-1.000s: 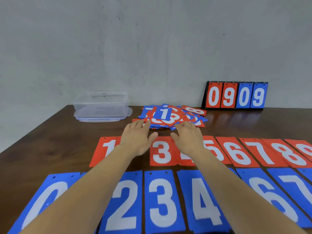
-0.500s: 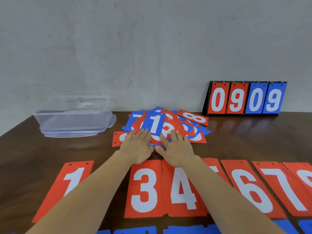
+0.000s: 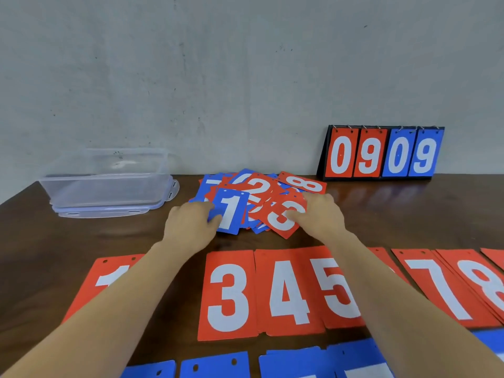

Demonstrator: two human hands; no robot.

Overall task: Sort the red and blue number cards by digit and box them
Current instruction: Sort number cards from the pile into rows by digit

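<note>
I see both hands stretched out to the loose pile of red and blue number cards [image 3: 259, 196] on the dark wooden table [image 3: 409, 214]. My view shows the left hand [image 3: 191, 227] pinching the left edge of a blue card with a white 1 [image 3: 230, 211], thumb on its face and fingers curled at the edge. The right hand [image 3: 320, 216] lies on a red card with a white 3 [image 3: 282, 218] that sits tilted on top of the pile. Its thumb rests on the digit and its fingers reach past the card's right edge, but I cannot tell whether it actually grips the card.

Left of the left hand and a little beyond it stands a clear plastic box [image 3: 109, 181], set on its lid. Beyond the right hand, against the wall, a black flip scoreboard [image 3: 381, 152] reads 0909.

Nearer to me than the hands, under the forearms, runs a row of red cards [image 3: 229, 296] showing 1, 3, 4, 5, 7 and 8. A row of blue cards [image 3: 218, 364] lies nearer still, cut off by the frame.
</note>
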